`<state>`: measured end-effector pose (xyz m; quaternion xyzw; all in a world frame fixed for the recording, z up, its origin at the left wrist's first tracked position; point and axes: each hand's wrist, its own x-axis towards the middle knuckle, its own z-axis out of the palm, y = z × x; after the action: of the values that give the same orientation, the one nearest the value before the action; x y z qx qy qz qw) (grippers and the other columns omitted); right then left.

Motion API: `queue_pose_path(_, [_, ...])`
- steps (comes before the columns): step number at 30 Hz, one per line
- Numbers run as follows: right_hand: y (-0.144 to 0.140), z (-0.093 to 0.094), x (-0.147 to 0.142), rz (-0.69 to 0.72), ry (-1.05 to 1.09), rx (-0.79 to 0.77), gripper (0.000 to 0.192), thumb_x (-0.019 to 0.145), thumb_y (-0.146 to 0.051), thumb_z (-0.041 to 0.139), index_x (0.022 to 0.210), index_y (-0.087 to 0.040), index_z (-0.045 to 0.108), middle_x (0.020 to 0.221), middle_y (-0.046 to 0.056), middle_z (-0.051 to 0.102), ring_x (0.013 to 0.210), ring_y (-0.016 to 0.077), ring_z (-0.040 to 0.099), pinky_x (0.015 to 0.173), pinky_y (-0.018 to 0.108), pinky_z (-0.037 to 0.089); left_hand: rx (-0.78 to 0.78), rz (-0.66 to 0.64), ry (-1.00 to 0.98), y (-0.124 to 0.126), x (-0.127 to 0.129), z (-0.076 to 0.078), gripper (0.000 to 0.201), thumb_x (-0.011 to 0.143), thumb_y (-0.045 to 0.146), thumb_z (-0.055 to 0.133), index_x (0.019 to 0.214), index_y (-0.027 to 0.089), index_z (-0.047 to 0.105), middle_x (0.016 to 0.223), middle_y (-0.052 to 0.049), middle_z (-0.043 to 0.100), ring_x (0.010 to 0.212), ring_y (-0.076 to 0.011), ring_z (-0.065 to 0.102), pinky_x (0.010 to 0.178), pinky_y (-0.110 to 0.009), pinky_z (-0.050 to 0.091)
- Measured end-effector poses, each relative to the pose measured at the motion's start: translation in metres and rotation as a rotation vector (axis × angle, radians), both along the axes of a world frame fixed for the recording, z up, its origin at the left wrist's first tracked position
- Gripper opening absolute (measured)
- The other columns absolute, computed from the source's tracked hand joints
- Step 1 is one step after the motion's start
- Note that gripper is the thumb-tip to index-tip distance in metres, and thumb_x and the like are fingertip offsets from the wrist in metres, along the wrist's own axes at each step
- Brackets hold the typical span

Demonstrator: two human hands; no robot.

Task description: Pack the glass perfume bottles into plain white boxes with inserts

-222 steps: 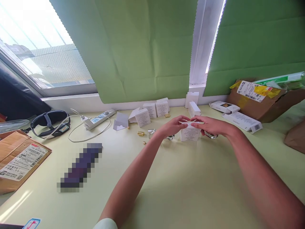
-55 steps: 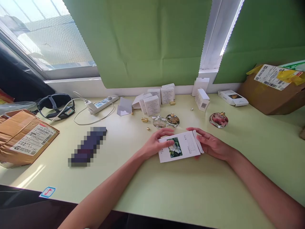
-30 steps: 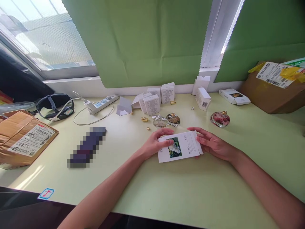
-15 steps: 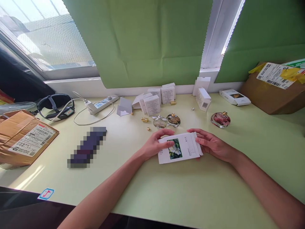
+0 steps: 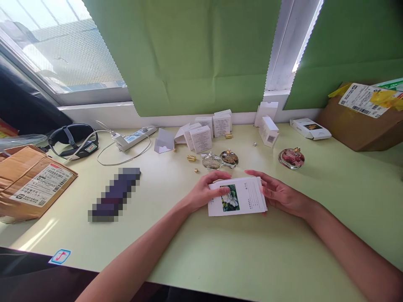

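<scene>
A flat white carton [image 5: 248,196] with a white-flower picture lies between my two hands, just above or on the table. My left hand [image 5: 203,192] grips its left end, thumb across the picture and fingers behind the far edge. At the right end, my right hand [image 5: 281,193] has its thumb and fingers closed on the carton's edge; some of those fingers are hidden. Just beyond the carton sit round, ornate bottles: a silvery one [image 5: 211,161] beside a dark one [image 5: 229,158]. Another, reddish bottle [image 5: 291,158] stands to the right.
Several white boxes [image 5: 201,139] stand near the windowsill, with gold caps [image 5: 191,158] in front. A power strip [image 5: 137,139], a headset [image 5: 74,140], a brown parcel [image 5: 37,180] and a pixelated dark object [image 5: 115,195] are left. A large cardboard box [image 5: 355,126] occupies the right.
The carton has turned slightly, its right end coming a little nearer to me. My right hand has shifted slightly with its fingers at that end; my left hand keeps its hold.
</scene>
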<state>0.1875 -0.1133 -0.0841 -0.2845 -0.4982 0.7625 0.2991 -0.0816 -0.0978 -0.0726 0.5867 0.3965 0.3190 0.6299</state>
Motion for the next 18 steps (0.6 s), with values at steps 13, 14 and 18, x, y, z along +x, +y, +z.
queue_pose_path(13, [-0.0037, -0.0021, -0.0018, 0.147, 0.019, -0.001, 0.074, 0.086, -0.038, 0.065, 0.148, -0.042, 0.025, 0.105, 0.003, 0.061, 0.080, 0.0157, 0.063, 0.060, 0.027, 0.055, -0.008, -0.062, -0.011, -0.0025, -0.0001, 0.0011, 0.044, 0.071, 0.038, 0.076, 0.109, 0.020, 0.062, 0.102, -0.006, 0.066, 0.088, -0.0197, 0.065, 0.074, -0.029, 0.053])
queue_pose_path(14, [-0.0037, -0.0023, -0.0022, 0.157, 0.016, -0.002, 0.076, 0.085, -0.039, 0.066, 0.148, -0.042, 0.024, 0.105, 0.003, 0.061, 0.081, 0.0160, 0.063, 0.060, 0.027, 0.055, -0.009, -0.070, -0.006, -0.0027, -0.0004, 0.0013, 0.044, 0.071, 0.039, 0.075, 0.108, 0.020, 0.061, 0.101, -0.006, 0.066, 0.086, -0.0195, 0.065, 0.073, -0.028, 0.053])
queue_pose_path(18, [-0.0040, -0.0031, -0.0052, 0.182, 0.020, -0.010, 0.080, 0.082, -0.038, 0.069, 0.149, -0.038, 0.024, 0.106, 0.005, 0.063, 0.081, 0.0166, 0.063, 0.061, 0.027, 0.054, 0.014, -0.101, -0.013, -0.0033, -0.0017, 0.0022, 0.040, 0.073, 0.038, 0.074, 0.106, 0.019, 0.062, 0.098, -0.005, 0.066, 0.084, -0.0186, 0.064, 0.068, -0.026, 0.052])
